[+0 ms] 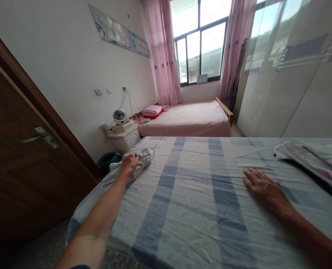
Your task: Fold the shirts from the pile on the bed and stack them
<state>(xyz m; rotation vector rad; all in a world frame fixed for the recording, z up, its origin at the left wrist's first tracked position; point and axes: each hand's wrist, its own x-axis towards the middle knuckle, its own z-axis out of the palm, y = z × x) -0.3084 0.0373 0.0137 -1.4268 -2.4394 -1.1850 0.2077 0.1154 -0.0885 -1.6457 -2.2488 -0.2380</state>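
Here, the left hand has its fingers curled tight on a crumpled, pale grey cloth bundle. The bundle lies at the far left corner of a bed with a white and blue checked cotton sheet. The right hand lies palm down on the sheet, fingers stretched out, gripping nothing. Near it, on its right, are folded whitish clothes.
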